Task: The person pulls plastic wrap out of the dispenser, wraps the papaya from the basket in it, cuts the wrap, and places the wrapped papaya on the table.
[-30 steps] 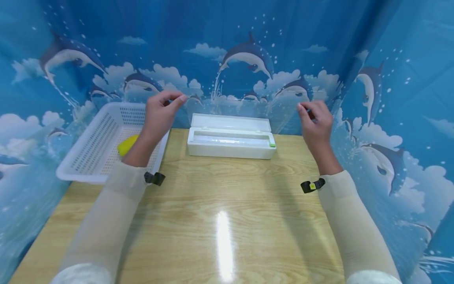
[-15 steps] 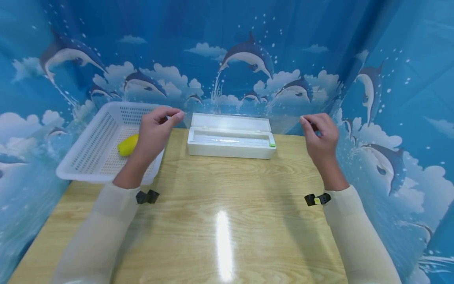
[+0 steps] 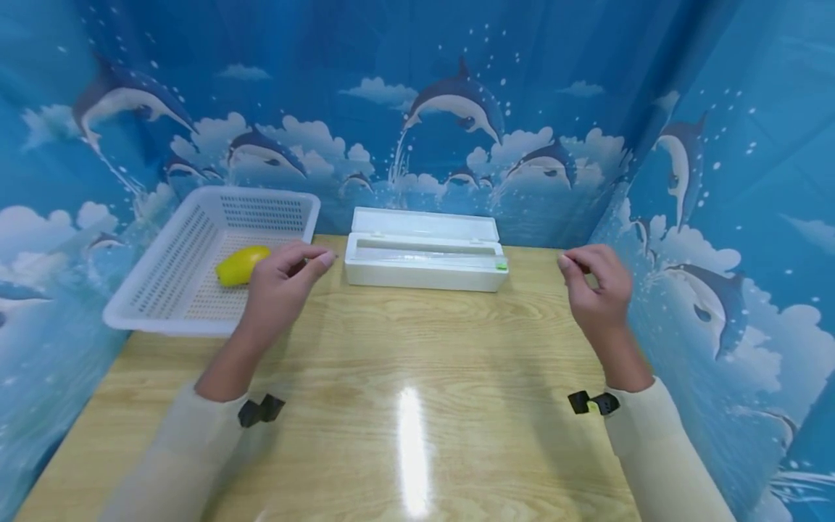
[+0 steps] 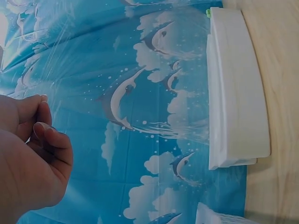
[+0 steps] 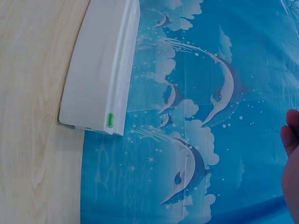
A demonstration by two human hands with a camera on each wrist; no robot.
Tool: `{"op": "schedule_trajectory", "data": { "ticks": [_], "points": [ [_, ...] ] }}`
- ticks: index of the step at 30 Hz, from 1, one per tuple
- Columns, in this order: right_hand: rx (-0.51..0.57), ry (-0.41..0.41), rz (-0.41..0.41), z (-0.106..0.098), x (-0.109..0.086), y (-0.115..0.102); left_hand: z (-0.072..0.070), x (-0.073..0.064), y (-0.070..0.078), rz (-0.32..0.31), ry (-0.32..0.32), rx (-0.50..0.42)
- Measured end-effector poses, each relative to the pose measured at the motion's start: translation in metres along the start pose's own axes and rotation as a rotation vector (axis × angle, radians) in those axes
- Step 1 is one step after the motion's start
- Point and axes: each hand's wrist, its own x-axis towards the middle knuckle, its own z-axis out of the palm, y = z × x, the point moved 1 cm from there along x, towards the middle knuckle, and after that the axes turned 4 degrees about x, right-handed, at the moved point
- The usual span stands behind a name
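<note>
Clear plastic wrap [image 4: 55, 70] shows as faint shiny creases by the fingers in the left wrist view; most of it is nearly invisible. My left hand [image 3: 277, 293] pinches one end between thumb and fingertips, beside the basket. At the right, my right hand [image 3: 600, 290] pinches the other end in the same way. Both hands are raised above the table, wide apart. Beyond and between them stands a long white wrap dispenser box [image 3: 427, 277], its lid [image 3: 424, 223] tipped back. A green tab [image 3: 501, 266] sits at its right front corner.
A white perforated basket [image 3: 146, 290] stands at the back left, with a yellow mango-shaped fruit [image 3: 240, 265] inside. A blue dolphin-print curtain [image 3: 417, 87] encloses the back and sides of the wooden table [image 3: 365, 377].
Both hands have come lower and back toward the body, still pinching, with the wrap between them. The left hand has uncovered more of the basket and fruit. The box has stayed put.
</note>
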Motion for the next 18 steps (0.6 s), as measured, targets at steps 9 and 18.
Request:
{"op": "schedule_trajectory", "data": {
  "ticks": [9, 18],
  "points": [
    [0.043, -0.019, -0.03, -0.013, -0.025, -0.007, -0.001, -0.029, -0.007, 0.0, -0.048, 0.012],
    [0.086, -0.044, -0.033, -0.015, -0.041, -0.019, 0.0, -0.043, -0.016, -0.053, -0.122, 0.053]
  ]
}}
